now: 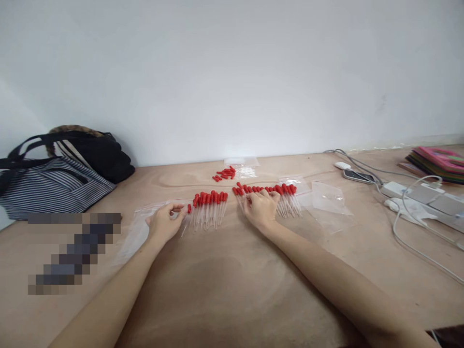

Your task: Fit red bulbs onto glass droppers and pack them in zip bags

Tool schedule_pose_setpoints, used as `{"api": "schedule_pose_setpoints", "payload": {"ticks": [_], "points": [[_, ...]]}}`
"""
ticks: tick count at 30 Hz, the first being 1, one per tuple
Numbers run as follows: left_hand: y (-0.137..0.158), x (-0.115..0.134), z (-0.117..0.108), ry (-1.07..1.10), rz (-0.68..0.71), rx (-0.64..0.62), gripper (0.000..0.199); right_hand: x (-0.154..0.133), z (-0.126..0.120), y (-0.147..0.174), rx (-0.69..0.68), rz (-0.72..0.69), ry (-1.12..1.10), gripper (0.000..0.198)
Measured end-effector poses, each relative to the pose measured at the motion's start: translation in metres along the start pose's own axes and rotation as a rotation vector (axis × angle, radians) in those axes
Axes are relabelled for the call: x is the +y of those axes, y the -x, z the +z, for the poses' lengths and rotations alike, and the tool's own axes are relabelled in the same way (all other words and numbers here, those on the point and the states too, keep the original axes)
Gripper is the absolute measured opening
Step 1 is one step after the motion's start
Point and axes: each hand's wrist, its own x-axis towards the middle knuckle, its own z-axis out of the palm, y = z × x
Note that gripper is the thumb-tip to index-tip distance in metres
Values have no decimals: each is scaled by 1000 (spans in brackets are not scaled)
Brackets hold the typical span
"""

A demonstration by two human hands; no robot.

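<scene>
On a tabletop (pixel 217 290), one batch of droppers (pixel 212 195) lies just right of the left hand (pixel 165 223), half-curled with a narrow gap; more droppers (pixel 286 188) lie beneath and around the right hand (pixel 263 209), whose grip cannot be told.

Striped bag (pixel 50 187) at far left; dark-faced device (pixel 359 176), power strip (pixel 396 190), colourful stack (pixel 437 165) at right.
</scene>
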Motion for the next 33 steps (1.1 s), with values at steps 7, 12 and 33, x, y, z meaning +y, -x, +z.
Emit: {"api": "schedule_pose_setpoints", "payload": {"ticks": [7,12,33], "points": [[0,1,3,-26,-42,-20,28,-31,11,-2,-97,-45,69,32],[-2,0,5,-41,-34,-53,27,-33,7,-2,-304,-50,132,21],[-2,8,5,-79,43,-129,29,-44,-10,-18,-541,108,128,21]]}}
